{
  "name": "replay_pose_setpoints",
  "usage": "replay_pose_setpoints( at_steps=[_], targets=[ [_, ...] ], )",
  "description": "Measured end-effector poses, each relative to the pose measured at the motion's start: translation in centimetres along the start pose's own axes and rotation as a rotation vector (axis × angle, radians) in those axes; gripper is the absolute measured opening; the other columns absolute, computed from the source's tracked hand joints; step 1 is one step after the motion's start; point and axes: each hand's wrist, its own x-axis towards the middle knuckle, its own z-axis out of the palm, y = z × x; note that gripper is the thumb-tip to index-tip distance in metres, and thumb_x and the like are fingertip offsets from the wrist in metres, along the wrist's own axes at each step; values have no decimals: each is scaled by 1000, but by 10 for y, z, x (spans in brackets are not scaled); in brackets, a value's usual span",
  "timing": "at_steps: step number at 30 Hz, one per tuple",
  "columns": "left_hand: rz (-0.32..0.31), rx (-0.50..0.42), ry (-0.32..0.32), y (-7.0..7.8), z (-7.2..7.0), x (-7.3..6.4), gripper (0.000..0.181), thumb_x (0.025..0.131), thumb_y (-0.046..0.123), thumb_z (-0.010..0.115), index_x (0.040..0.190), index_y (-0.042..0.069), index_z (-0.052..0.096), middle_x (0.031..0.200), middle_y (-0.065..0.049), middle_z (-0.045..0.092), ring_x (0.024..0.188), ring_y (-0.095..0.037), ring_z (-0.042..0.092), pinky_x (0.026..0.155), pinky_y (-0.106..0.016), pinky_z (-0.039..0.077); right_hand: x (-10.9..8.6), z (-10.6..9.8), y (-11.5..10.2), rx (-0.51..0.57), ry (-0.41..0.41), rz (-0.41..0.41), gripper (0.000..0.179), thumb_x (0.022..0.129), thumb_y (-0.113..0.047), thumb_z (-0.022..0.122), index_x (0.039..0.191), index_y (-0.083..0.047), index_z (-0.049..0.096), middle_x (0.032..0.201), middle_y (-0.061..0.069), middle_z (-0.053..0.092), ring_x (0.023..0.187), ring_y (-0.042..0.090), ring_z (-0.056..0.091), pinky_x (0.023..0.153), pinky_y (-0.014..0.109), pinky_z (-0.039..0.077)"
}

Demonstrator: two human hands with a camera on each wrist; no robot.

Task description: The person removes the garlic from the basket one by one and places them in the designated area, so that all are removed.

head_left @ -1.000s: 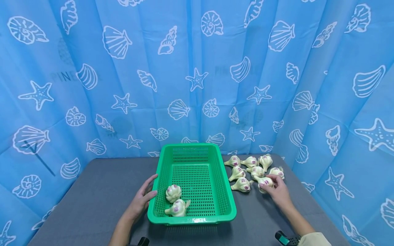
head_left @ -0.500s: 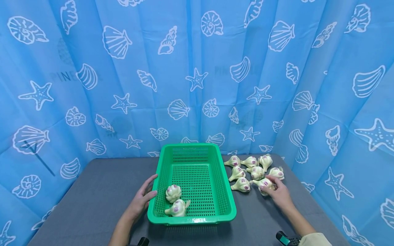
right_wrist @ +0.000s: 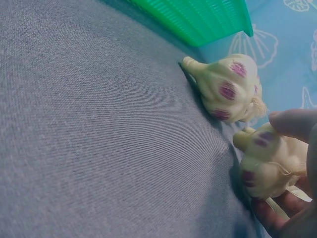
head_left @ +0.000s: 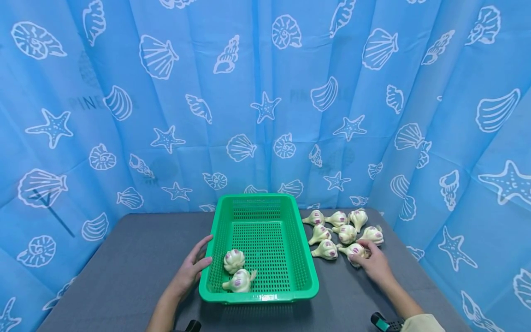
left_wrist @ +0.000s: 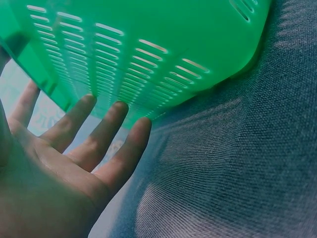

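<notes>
A green plastic basket (head_left: pixel 298 258) stands on the grey cloth, with two garlic bulbs (head_left: pixel 234 261) in its near left part. My left hand (head_left: pixel 188 272) is at the basket's left side, its fairly straight fingers (left_wrist: pixel 106 131) touching the slotted outer wall. To the right of the basket, my right hand (head_left: pixel 376 263) holds a garlic bulb (right_wrist: pixel 270 161) between thumb and fingers, low at the cloth. Its stem points left towards a neighbouring garlic bulb (right_wrist: pixel 228 89). Part of the held bulb is hidden behind the hand.
Several more garlic bulbs (head_left: pixel 336 218) lie grouped between the basket and the table's right edge. A blue curtain (head_left: pixel 265 110) with white shell prints hangs behind and beside the grey table cloth (head_left: pixel 137 258).
The bulb in my right hand has shifted slightly towards me, so its stem now lies beside the neighbouring bulb in the nearest row. My left hand and the basket have stayed put.
</notes>
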Motion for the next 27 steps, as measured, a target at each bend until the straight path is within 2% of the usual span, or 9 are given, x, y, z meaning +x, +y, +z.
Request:
replay_pose_setpoints(
  at_steps=[5,12,19,27],
  targets=[
    [17,1,-15,0,0,0,62,102,9,45,156,10,15,155,-30,14,133,-44,33,88,-39,50,-1,1,0,-8,-7,-13,52,87,-15,73,131,4,52,129,29,52,115,43,49,89,53,41],
    [13,10,-11,0,0,0,61,102,9,45,156,11,16,154,-29,16,132,-39,38,87,-39,51,-1,3,0,-10,5,-33,53,87,-13,74,131,5,51,129,28,52,113,42,50,89,52,41],
    [29,-6,-41,0,-1,0,62,103,8,43,156,9,12,154,-32,12,134,-51,28,88,-39,50,1,3,1,0,21,-60,54,85,-7,74,132,6,51,130,29,51,119,43,47,96,55,37],
    [15,-7,-24,1,-1,0,62,102,9,44,156,10,14,154,-30,15,133,-47,32,87,-39,51,2,3,-1,-40,15,-51,55,86,-7,72,134,4,49,134,29,49,125,44,43,100,57,33]
  ],
)
